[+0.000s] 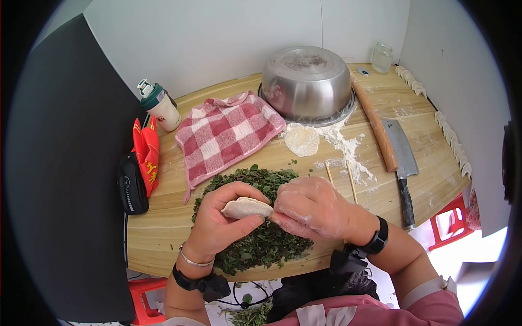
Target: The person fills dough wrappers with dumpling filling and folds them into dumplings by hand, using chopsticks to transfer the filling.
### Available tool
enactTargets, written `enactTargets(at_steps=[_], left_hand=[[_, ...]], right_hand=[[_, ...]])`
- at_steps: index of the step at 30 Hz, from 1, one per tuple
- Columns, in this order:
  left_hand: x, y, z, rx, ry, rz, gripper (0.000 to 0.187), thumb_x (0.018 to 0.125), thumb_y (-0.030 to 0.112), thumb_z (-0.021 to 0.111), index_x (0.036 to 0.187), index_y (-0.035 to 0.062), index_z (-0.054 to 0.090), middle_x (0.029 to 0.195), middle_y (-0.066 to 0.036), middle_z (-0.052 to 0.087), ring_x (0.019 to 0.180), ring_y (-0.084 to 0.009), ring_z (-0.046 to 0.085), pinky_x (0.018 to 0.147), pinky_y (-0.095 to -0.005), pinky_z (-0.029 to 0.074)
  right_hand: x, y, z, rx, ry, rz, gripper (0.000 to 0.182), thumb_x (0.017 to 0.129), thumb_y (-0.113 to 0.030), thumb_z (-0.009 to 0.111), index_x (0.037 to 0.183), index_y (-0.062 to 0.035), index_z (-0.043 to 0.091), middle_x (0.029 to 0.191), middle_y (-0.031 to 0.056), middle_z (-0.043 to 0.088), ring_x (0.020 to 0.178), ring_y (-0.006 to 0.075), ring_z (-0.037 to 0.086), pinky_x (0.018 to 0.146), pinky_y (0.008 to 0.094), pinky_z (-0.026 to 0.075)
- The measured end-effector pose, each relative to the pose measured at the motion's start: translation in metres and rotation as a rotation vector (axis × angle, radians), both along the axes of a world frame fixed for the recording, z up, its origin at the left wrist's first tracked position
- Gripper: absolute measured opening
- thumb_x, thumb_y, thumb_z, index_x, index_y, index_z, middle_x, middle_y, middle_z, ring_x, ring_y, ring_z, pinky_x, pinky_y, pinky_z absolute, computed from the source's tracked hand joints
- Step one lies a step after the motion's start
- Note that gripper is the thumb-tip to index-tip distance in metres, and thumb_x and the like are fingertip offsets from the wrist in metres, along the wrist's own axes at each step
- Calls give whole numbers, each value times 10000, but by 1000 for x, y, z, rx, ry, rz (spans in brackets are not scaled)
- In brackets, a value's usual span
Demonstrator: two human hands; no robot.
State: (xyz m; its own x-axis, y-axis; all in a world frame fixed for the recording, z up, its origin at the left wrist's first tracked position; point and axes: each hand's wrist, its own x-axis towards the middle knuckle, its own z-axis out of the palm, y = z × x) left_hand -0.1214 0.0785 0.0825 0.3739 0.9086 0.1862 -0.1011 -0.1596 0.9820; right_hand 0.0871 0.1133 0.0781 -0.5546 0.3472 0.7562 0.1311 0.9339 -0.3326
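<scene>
White dough folded between two hands, over chopped greens

Left hand (220,220) cupped, thumb near and fingers far, grasping a half-moon dumpling (246,208). Right hand (318,206) knuckles up, floury, fingers curled in and pinching the dumpling's right end. Both forearms reach in from the near side; black strap (375,237) on the right wrist. Dumpling held above the heap of greens (263,244).

Pale wooden table (155,233), flour-dusted. Far: upturned metal bowl (307,87), with a flat dough round (302,140) just on its near side. Checked cloth (228,130) left of the bowl; rolling pin (375,122) right, beside a cleaver (399,149). White wall (217,41) behind, dark panel (81,190) left.

Near table edge curves under the wrists. Two thin sticks (352,185) lie just beyond the right hand. Finished dumplings (454,144) line the far right edge, well apart from both hands.
</scene>
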Motion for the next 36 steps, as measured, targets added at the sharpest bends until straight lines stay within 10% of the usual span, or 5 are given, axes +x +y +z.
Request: enactTargets(at_steps=[29, 36], left_hand=[[2, 0, 0, 22, 250, -98, 220, 800, 18, 686, 1007, 5, 614, 910, -1, 624, 811, -42, 538, 718, -200, 446], [7, -2, 4, -64, 213, -21, 248, 799, 5, 679, 1035, 8, 603, 924, 2, 615, 841, -42, 541, 738, -195, 448]], right_hand=[[4, 1, -2, -74, -140, -16, 238, 823, -297, 679, 806, -85, 574, 615, 70, 539, 557, 292, 585, 472, 393, 434], [-1, 1, -3, -11, -75, -30, 153, 797, -113, 676, 761, -73, 532, 613, 67, 512, 523, 280, 545, 460, 379, 409]])
